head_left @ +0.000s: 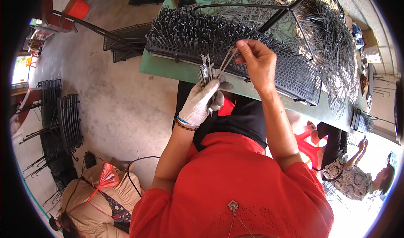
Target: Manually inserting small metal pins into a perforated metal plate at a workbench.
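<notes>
Table [158, 68] with green top extends in front of both hands; a person in beige clothing [86, 196] is behind and to the left of the left hand, well apart from it; another person in patterned clothing [351, 177] is far to the right of the right hand; a black perforated tray [301, 76] lies on the table just beyond the hands, and its holed surface continues to the right of the right hand; a heap of loose rods [332, 40] spreads farther beyond, to the right of the right hand; many dark upright pieces [189, 31] stand closely packed in the tray, beyond the left hand; a red bucket [78, 7] is far beyond and to the left of the left hand; the left hand [200, 101], in a whitish glove, is curled firmly around a bundle of slender metal rods [205, 71], whose ends rise above the fingers; the right hand [259, 61] is bare, its thumb and index finger pinched together on a thin metal piece [228, 59]; this piece slants between the hands, its lower end near the left fingertips; whether it touches them, I cannot tell; a beaded bracelet [187, 127] circles the left wrist.
</notes>
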`<state>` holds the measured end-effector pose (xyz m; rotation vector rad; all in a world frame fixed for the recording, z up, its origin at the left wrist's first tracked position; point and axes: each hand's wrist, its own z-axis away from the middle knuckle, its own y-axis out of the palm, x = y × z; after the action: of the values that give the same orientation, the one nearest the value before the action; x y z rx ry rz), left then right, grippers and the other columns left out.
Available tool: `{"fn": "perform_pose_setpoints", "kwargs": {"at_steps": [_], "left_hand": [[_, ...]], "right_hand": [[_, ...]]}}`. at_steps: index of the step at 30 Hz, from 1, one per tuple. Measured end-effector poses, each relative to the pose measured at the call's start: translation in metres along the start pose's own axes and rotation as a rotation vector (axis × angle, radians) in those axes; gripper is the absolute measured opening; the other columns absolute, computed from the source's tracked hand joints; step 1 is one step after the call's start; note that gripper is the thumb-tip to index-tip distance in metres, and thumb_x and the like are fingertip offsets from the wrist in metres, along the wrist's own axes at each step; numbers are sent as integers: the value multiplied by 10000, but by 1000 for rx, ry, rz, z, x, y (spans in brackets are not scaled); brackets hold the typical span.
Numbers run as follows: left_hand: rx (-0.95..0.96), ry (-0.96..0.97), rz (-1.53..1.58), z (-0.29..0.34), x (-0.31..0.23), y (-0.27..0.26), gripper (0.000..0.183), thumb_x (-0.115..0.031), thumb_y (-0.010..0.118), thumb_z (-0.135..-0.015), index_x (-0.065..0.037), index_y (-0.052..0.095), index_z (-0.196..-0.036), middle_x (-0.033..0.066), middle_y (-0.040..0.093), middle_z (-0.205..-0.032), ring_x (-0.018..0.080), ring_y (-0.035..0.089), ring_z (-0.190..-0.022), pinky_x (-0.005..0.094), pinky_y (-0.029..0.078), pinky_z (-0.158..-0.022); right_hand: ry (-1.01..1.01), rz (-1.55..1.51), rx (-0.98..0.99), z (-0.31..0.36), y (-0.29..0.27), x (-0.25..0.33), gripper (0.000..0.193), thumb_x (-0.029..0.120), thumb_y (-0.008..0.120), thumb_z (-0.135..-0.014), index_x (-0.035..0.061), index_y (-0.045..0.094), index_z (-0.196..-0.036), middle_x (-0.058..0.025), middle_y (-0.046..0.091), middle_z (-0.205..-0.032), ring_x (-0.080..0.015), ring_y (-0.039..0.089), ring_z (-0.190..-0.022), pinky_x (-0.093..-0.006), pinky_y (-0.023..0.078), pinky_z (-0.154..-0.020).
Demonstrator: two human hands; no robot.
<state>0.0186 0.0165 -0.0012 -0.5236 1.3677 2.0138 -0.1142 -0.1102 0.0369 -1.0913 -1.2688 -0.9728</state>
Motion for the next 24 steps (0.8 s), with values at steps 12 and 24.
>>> {"fn": "perform_pose_setpoints", "kwargs": {"at_steps": [12,24], "left_hand": [[-18,-71,-133,1,2,-14,231,-168,548,-980,-29,571,-1163,117,698,-987,48,586,-620,181,425,-508],[-5,-97,-98,1,-1,-18,232,-151,558,-972,-39,562,-1175,143,692,-1002,44,571,-599,177,414,-504]], "right_hand": [[-393,219,-152,-25,12,0,120,109,653,-933,7,685,-989,-21,703,-844,-49,581,-637,-192,481,-579],[-914,686,-48,-25,19,-20,117,88,739,-798,57,721,-909,-65,683,-929,-237,643,-765,-330,503,-669]]}}
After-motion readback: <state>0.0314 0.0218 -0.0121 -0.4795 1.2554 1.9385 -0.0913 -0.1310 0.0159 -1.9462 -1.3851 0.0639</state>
